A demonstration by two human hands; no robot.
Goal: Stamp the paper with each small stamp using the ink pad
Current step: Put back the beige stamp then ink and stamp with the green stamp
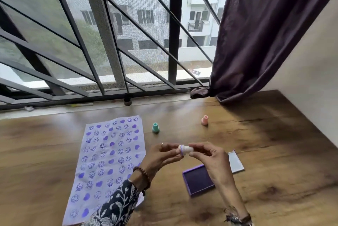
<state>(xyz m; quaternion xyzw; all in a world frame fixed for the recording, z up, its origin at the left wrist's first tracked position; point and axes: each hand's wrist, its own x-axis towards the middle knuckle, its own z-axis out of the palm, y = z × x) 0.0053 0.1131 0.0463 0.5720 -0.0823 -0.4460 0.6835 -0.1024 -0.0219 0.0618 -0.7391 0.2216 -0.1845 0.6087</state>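
Observation:
A small white stamp (185, 149) with a purple-inked rim is held sideways above the wooden table between my left hand (161, 156) and my right hand (212, 160), fingertips of both on it. Left of my hands lies the paper (108, 160), covered with purple smiley faces and hearts. The open purple ink pad (198, 180) sits just below my right hand, partly hidden by it. A green stamp (155, 128) stands upright beside the paper's top right corner. A pink stamp (204, 120) stands farther right.
The ink pad's lid (236, 161) lies to the right of my right hand. A barred window (109, 43) runs along the table's far edge. A dark curtain (265, 33) hangs at the right, touching the table (274, 152), beside a pale wall.

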